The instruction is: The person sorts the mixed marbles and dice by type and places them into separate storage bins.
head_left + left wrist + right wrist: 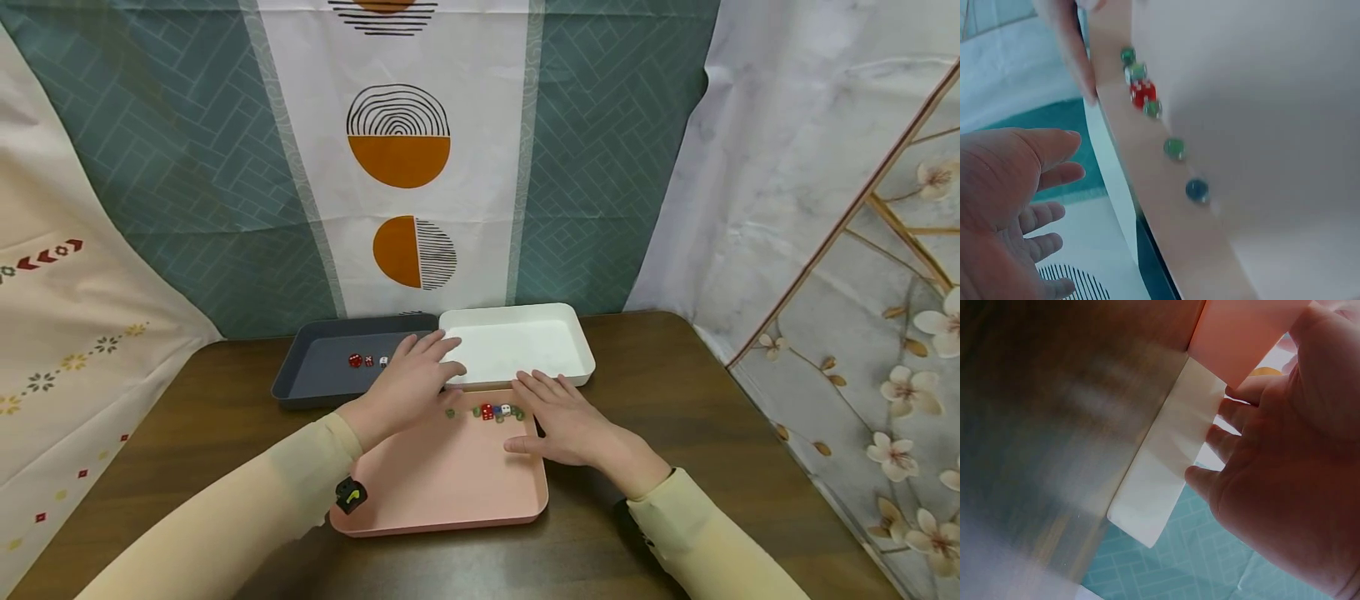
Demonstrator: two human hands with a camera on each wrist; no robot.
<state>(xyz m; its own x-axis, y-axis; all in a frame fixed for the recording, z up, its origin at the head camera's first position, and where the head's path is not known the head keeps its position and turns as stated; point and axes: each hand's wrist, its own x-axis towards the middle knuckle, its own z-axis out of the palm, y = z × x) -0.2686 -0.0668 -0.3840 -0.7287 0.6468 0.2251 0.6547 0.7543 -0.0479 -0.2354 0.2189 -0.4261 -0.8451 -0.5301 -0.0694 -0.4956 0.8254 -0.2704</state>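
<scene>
My left hand (408, 379) is held over the far left part of the pink tray (450, 479), fingers spread and holding nothing. My right hand (568, 421) is over that tray's far right corner, fingers stretched towards the white tray (517, 337), palm down and empty. Along the far side of the pink tray lie a red die (487, 412), a white die (506, 409) and several small green balls (476, 412). The left wrist view shows the red die (1142, 94) among green balls, with a blue ball (1197, 190) farther along.
Behind the left hand stands a dark grey tray (318, 354) with red dice (355, 360) and a white die (383, 362). It adjoins the white tray. All stand on a brown wooden table (660, 400), with a patterned cloth (600, 167) hanging at the back.
</scene>
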